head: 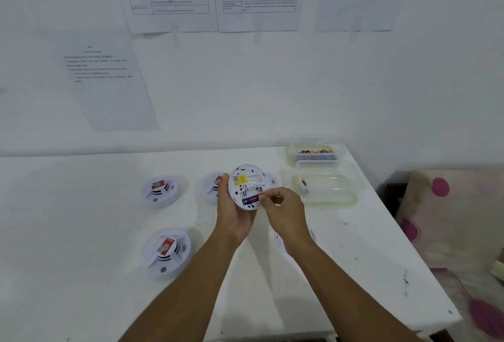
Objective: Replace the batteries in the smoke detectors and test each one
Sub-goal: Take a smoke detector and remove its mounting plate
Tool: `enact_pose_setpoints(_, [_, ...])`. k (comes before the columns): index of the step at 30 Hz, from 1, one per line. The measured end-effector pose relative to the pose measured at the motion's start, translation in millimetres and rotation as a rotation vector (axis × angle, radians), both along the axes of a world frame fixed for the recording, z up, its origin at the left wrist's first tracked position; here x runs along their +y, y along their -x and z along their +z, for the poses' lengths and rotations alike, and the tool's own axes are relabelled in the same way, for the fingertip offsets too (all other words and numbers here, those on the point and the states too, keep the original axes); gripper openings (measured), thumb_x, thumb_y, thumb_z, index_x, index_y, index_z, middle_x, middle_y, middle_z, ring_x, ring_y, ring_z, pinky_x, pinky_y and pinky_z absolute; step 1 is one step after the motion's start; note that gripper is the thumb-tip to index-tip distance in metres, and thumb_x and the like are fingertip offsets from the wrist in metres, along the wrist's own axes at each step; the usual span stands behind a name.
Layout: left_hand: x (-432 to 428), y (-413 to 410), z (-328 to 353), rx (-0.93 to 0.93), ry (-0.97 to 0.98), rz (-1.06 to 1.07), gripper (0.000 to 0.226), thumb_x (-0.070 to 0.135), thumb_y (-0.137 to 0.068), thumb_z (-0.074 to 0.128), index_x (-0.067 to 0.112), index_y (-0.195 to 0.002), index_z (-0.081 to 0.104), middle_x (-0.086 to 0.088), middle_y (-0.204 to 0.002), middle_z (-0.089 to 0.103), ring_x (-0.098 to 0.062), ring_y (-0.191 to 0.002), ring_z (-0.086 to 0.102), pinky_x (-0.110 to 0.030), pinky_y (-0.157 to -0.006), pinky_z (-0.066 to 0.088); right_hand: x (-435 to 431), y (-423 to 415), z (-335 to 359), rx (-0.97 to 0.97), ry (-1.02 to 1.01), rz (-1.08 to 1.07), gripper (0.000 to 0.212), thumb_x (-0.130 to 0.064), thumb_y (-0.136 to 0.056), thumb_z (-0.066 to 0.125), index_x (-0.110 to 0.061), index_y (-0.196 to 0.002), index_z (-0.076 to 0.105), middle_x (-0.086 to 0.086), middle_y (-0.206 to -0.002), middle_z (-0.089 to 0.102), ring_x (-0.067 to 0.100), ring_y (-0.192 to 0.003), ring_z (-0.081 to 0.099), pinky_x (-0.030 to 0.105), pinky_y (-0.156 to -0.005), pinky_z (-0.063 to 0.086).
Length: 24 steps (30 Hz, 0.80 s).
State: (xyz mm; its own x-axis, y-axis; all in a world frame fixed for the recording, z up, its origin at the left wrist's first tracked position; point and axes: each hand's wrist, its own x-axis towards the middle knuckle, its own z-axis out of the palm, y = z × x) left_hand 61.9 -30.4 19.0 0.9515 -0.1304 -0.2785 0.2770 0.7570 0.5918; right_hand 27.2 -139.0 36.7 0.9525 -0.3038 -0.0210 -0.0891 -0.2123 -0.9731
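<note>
My left hand (231,213) grips a white round smoke detector (246,185) with its back facing me, above the white table (354,273). A blue and red battery (250,200) lies in its open compartment. My right hand (283,209) pinches the right end of that battery with thumb and fingertips. Three more detectors rest on the table: one at the far left (161,191), one at the near left (166,253), and one (211,187) partly hidden behind my left hand. A white round cover (278,242) lies under my right wrist.
A clear plastic tub (327,187) with one battery inside stands right of my hands. Behind it is a lidded tub (313,151) holding several batteries. Paper sheets hang on the wall. The table's right edge borders a pink-dotted cushion (450,213).
</note>
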Motion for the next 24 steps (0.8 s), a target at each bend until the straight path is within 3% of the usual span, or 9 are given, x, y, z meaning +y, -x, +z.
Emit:
enact_pose_setpoints(4, [2,2,4,-0.008,-0.005,0.004,0.054,0.052,-0.099,0.037,0.013,-0.126,0.062,-0.02,-0.131,0.062,-0.036,-0.124,0.055,-0.046,-0.108,0.041,3,1,2,-0.035,-0.024,-0.044,0.006,-0.016,-0.086,0.069,-0.01,-0.084,0.068,-0.001,-0.087,0.07,0.01,-0.083,0.065,0.015,-0.072,0.048])
enact_pose_setpoints(6, [4,3,6,-0.013,0.002,-0.003,0.055,0.052,-0.099,0.037,0.013,-0.13,0.06,-0.019,-0.131,0.062,-0.033,-0.118,0.059,-0.044,-0.102,0.045,4,4,4,-0.121,0.055,-0.064,0.01,-0.017,-0.085,0.071,-0.011,-0.078,0.065,-0.003,-0.081,0.068,0.005,-0.078,0.063,0.009,-0.066,0.045])
enact_pose_setpoints(10, [3,3,8,-0.033,0.007,-0.021,0.058,0.052,-0.099,0.035,0.011,-0.133,0.057,-0.019,-0.128,0.064,-0.032,-0.112,0.061,-0.043,-0.101,0.045,2,9,5,-0.285,0.197,-0.044,0.012,-0.011,-0.081,0.074,-0.017,-0.079,0.065,-0.01,-0.077,0.067,0.004,-0.076,0.064,0.012,-0.063,0.048])
enact_pose_setpoints(15, [-5,0,4,-0.032,0.031,-0.055,0.053,0.051,-0.098,0.036,0.012,-0.121,0.063,-0.017,-0.118,0.069,-0.031,-0.111,0.06,-0.045,-0.108,0.038,-12,6,18,-0.255,0.099,0.034,0.012,-0.008,-0.081,0.075,-0.015,-0.09,0.069,-0.007,-0.08,0.07,0.004,-0.075,0.066,0.011,-0.067,0.051])
enact_pose_setpoints(20, [-20,-4,2,-0.037,0.066,-0.101,0.057,0.053,-0.098,0.037,0.009,-0.125,0.062,-0.018,-0.118,0.069,-0.031,-0.11,0.061,-0.047,-0.11,0.036,-40,-2,26,-0.201,0.029,0.195,0.01,-0.003,-0.081,0.073,-0.012,-0.085,0.069,0.002,-0.081,0.073,0.011,-0.076,0.069,0.023,-0.072,0.055])
enact_pose_setpoints(24, [-25,-12,2,-0.045,0.113,-0.164,0.069,0.06,-0.092,0.045,0.008,-0.137,0.053,-0.021,-0.136,0.058,-0.037,-0.129,0.051,-0.054,-0.112,0.035,-96,-39,44,-0.219,-0.086,0.014,0.014,0.0,-0.081,0.067,-0.014,-0.079,0.065,-0.001,-0.067,0.072,0.008,-0.062,0.059,0.019,-0.061,0.045])
